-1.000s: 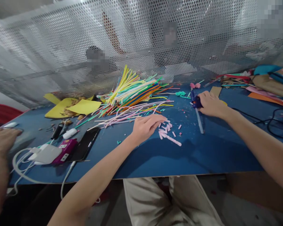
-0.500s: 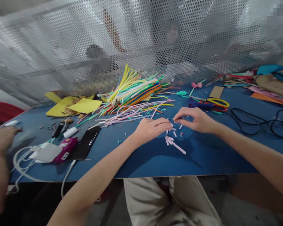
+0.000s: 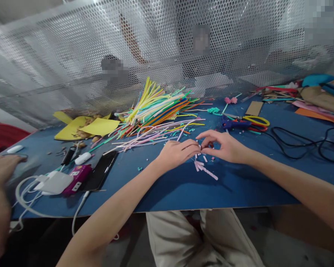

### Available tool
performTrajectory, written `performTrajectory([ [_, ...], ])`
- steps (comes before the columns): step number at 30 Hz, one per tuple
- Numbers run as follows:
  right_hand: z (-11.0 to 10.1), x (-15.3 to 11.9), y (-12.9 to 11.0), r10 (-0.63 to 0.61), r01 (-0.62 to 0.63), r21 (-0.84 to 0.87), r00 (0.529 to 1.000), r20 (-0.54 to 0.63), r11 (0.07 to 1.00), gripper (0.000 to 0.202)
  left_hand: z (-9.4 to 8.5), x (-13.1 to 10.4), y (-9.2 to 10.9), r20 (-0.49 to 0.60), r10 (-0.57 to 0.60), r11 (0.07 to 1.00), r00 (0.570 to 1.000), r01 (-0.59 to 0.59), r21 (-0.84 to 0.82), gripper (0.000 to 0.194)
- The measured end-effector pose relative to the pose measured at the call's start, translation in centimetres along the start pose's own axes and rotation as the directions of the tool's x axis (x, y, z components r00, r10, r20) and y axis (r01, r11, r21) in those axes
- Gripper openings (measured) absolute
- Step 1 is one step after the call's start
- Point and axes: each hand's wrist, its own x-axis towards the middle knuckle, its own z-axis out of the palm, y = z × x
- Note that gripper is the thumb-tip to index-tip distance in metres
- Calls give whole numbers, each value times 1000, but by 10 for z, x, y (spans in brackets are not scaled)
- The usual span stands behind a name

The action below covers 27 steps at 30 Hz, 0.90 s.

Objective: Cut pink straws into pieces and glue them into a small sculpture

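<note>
Presently, left hand (image 3: 176,154): we saw its fingers bunched and bent downward, tips meeting the other hand's; whatever they pinched was hidden from us.
Right hand (image 3: 224,146): thumb and forefinger curved toward each other, the gap narrow; we could not tell if anything sat between them.
Lilac stick (image 3: 207,172): lay on the blue table (image 3: 161,193), just on our side of the fingertips, short side pieces at its far end.
Stick's long axis: slanted from beneath the fingers toward us and rightward, plain end on the right hand's side, that hand the nearer.
Short lilac pieces (image 3: 205,158): loose, between stick and fingers.
Scissors (image 3: 257,119): yellow-handled, by a dark blue tool (image 3: 233,124) past the right hand.
Purple box (image 3: 82,172): white patches beside the phone (image 3: 102,170); we could read no brand or lettering.
</note>
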Motion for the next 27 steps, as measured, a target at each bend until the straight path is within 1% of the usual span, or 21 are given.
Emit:
performTrajectory([
  [3, 3, 0, 4, 21, -22, 47, 1000, 13, 999, 40, 0, 0, 0, 21, -5, 1000, 1000, 5, -1, 14],
  [6, 5, 0, 7, 63, -67, 130, 997, 38, 989, 40, 0, 0, 1, 30, -4, 1000, 1000, 3, 3, 15],
  [10, 6, 1, 8, 125, -145, 229, 987, 102, 963, 35, 0, 1, 3, 19, 9, 1000, 1000, -9, 18, 14],
  [13, 7, 1, 7, 131, -164, 231, 979, 154, 959, 30, 0, 1, 4, 46, 4, 1000, 999, -6, 27, 16],
  [16, 7, 0, 7, 138, -168, 189, 977, 161, 968, 30, 0, 1, 4, 120, -37, 999, 992, 34, 28, 20],
  [18, 5, 0, 8, 159, -175, 137, 980, 119, 975, 31, -1, 1, 2, 155, -86, 996, 984, 85, 11, 22],
  [20, 1, 1, 9, 176, -177, 52, 984, 35, 983, 29, -3, 0, 0, 206, -120, 991, 971, 128, -26, 20],
  [22, -5, 2, 12, 170, -172, -26, 983, -65, 985, 25, -4, 0, -2, 280, -127, 986, 952, 151, -68, 18],
  [24, -12, 3, 16, 167, -178, -57, 973, -157, 982, 23, -5, -1, -4, 336, -122, 981, 934, 165, -104, 21],
  [27, -20, 4, 21, 180, -202, -58, 946, -270, 978, 21, -4, -2, -6, 379, -134, 972, 916, 196, -130, 22],
])
